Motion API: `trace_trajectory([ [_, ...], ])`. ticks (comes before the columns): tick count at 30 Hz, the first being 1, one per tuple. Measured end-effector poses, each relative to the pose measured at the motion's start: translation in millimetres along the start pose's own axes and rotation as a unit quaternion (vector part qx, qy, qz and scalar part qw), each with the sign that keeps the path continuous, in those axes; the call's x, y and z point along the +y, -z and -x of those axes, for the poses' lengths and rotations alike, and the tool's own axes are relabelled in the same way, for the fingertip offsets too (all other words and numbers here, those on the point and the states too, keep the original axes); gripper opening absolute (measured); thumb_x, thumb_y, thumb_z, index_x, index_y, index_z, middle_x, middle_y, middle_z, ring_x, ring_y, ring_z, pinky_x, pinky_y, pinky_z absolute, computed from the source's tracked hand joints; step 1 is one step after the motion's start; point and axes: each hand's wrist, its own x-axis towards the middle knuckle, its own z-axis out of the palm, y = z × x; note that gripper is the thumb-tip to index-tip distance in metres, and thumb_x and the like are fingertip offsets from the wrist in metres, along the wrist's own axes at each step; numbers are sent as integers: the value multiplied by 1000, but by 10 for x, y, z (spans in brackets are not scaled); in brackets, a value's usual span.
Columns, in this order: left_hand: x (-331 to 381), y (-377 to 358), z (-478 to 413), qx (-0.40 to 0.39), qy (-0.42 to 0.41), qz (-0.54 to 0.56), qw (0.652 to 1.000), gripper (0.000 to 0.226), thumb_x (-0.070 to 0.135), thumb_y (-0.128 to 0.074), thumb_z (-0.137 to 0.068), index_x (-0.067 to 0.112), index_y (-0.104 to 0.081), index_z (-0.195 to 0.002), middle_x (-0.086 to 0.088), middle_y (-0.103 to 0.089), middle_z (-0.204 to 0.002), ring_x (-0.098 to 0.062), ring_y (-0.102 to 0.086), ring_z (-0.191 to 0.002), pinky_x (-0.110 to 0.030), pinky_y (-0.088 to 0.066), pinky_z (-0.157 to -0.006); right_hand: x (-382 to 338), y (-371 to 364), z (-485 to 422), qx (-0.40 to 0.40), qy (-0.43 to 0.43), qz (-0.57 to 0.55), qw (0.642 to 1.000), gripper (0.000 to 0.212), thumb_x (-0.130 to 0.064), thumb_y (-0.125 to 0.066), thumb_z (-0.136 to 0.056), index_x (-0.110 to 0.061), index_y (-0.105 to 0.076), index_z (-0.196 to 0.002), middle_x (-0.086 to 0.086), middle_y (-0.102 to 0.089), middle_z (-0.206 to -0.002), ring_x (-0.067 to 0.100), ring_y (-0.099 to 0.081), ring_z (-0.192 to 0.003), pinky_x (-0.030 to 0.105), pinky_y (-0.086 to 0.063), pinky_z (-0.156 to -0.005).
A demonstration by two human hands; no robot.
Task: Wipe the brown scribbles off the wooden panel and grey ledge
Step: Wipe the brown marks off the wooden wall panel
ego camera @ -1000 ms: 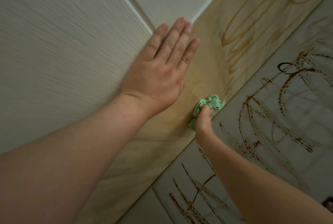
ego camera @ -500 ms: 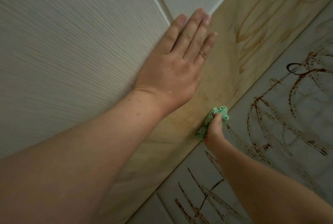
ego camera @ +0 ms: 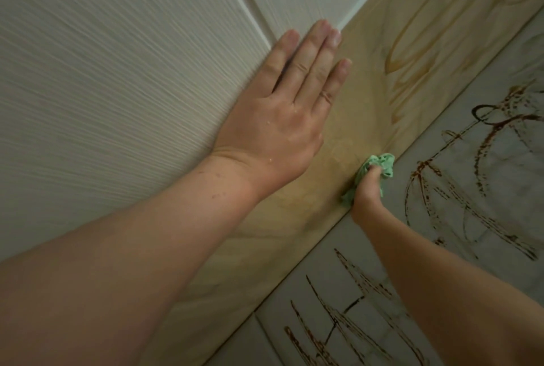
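A light wooden panel (ego camera: pixel 297 236) runs diagonally from lower left to upper right. Faint brown scribbles (ego camera: pixel 412 50) loop across its upper right part; a smeared patch lies beside the cloth. Below it the grey ledge (ego camera: pixel 482 165) carries dark brown scribbles (ego camera: pixel 432 189). My right hand (ego camera: pixel 368 189) is shut on a crumpled green cloth (ego camera: pixel 379 164), pressed on the panel's lower edge where it meets the ledge. My left hand (ego camera: pixel 282 118) lies flat with fingers together, across the seam between the white wall and the wooden panel.
A ribbed white wall panel (ego camera: pixel 117 85) fills the left and top, with a vertical groove (ego camera: pixel 241 3) in it. More dark scribbles (ego camera: pixel 341 315) cover the ledge at the bottom, by a tile joint (ego camera: pixel 262 327).
The green cloth and my right hand shifted slightly along the panel's lower edge. My left hand stays flat on the wall. The view drifted a little.
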Motion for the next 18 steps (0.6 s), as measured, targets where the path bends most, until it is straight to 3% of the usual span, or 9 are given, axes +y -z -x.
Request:
trace_trajectory([
  [4, -16, -2, 10, -6, 5, 2, 1000, 69, 37, -18, -108, -1, -1, -163, -28, 0, -169, -43, -1, -158, -56, 4, -126, 533, -174, 617, -60, 17, 51, 997, 102, -77, -26, -72, -26, -32, -160, 6, -36, -162, 29, -36, -147, 56, -28, -122],
  [8, 13, 7, -28, 2, 10, -9, 1000, 68, 37, -16, -109, 0, 0, -163, -28, 1, -169, -42, -1, -158, -55, 3, -127, 995, -193, 1072, -166, -58, 34, 984, 105, -81, -35, -66, -34, -29, -159, 5, -47, -152, 28, -51, -132, 54, -45, -111],
  [10, 20, 21, -34, 1, 13, -12, 1000, 67, 37, -15, -109, 0, -1, -163, -27, 0, -169, -42, -2, -158, -55, 3, -126, 776, -165, 1086, -141, -85, 21, 986, 89, -76, -36, -77, -29, -36, -154, 6, -57, -137, 27, -58, -115, 46, -55, -92],
  [12, 31, 26, -28, -4, 10, -16, 1000, 68, 37, -14, -108, 0, -1, -163, -27, 0, -170, -42, -2, -158, -55, 4, -126, 516, -166, 1109, -122, -109, -24, 986, 69, -69, -37, -92, -26, -46, -145, 6, -61, -125, 25, -61, -106, 42, -54, -83],
  [16, 40, 8, -12, -4, 8, -27, 1000, 69, 38, -14, -108, 0, 1, -163, -28, 2, -169, -43, -1, -158, -56, 6, -125, 281, -238, 1526, -158, -169, -96, 968, 41, -51, -43, -104, -16, -59, -119, 8, -64, -109, 28, -65, -97, 45, -57, -84],
  [18, 36, 16, -21, -9, 14, -20, 1000, 68, 37, -13, -107, 1, 0, -163, -27, 3, -169, -43, 1, -158, -56, 9, -125, 95, -244, 1658, -189, -218, -111, 951, 32, -39, -42, -106, -10, -56, -105, 12, -59, -100, 32, -63, -100, 54, -54, -92],
])
